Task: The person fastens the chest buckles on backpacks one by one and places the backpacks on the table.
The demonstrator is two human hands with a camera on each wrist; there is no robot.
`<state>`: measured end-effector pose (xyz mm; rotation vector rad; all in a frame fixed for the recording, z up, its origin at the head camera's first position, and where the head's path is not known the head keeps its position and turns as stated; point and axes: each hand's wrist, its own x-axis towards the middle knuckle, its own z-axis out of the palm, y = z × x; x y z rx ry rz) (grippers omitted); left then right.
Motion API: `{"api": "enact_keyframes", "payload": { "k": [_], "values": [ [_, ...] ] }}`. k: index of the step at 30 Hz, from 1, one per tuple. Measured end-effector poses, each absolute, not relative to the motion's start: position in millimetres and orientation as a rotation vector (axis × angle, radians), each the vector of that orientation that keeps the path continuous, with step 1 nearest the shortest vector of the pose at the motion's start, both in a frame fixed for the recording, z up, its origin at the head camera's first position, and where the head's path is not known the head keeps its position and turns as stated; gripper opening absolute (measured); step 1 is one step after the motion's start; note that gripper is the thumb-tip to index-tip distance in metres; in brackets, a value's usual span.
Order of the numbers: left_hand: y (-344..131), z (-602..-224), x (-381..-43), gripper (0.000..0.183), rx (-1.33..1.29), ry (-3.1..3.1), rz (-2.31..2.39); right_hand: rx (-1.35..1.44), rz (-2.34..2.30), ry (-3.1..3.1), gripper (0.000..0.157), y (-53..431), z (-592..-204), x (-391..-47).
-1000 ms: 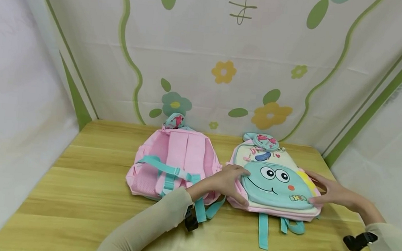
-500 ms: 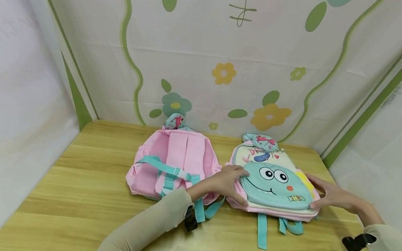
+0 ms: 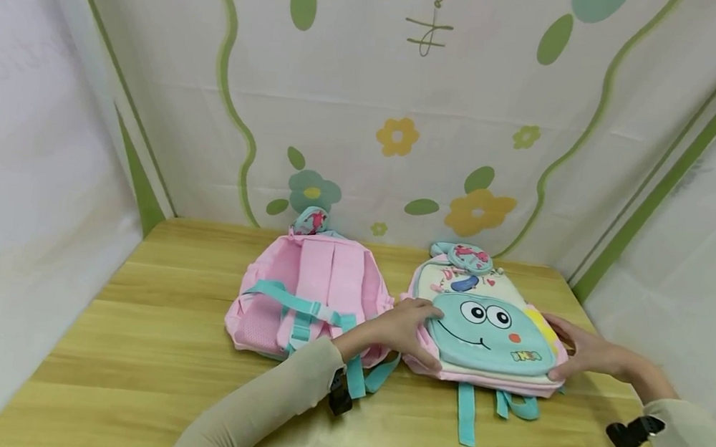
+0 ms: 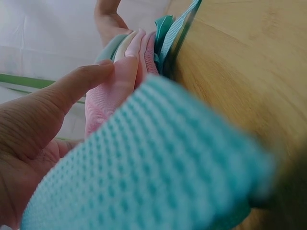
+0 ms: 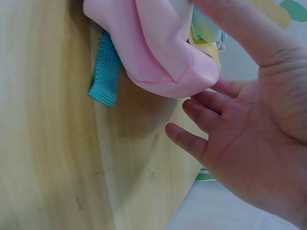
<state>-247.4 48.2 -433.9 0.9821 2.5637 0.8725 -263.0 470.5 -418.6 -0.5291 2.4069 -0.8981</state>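
A child's backpack (image 3: 483, 336) with a blue smiling face lies front up on the right side of the table, its bottom toward me. My left hand (image 3: 409, 331) rests at its left side, thumb near the bottom corner and fingers spread up toward the face pocket. In the left wrist view the thumb (image 4: 86, 79) touches the pink side. My right hand (image 3: 588, 353) lies at the other side. The right wrist view shows its palm facing the pink side panel (image 5: 158, 52), with loosely straight fingers (image 5: 204, 115) touching or close beside it.
A second pink backpack (image 3: 334, 271) lies straps up to the left, partly behind my left forearm. Teal straps (image 3: 466, 414) trail toward me on the wooden table (image 3: 125, 359). A white cloth wall (image 3: 347, 71) with printed flowers stands behind.
The view tilts slightly, so the whole scene sits a little lower. The right hand and the near right corner of the face backpack have shifted slightly left.
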Motion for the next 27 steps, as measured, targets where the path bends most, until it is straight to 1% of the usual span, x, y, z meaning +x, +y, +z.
{"api": "enact_keyframes", "payload": {
  "k": [5,11,17,27],
  "values": [
    [48,-435,-249,0.092,0.996,2.570,0.855,-0.485,-0.960,2.374,0.108,472,-423,-264],
    [50,-436,-250,0.092,1.008,2.573,0.834,-0.423,-0.959,2.384,0.104,473,-428,-262],
    [52,-439,-248,0.092,1.000,2.588,0.831,-0.423,-0.990,2.405,0.101,474,-431,-259],
    [56,-438,-244,0.094,1.003,2.615,0.819,-0.481,-1.033,2.410,0.097,468,-419,-255]
  ]
}}
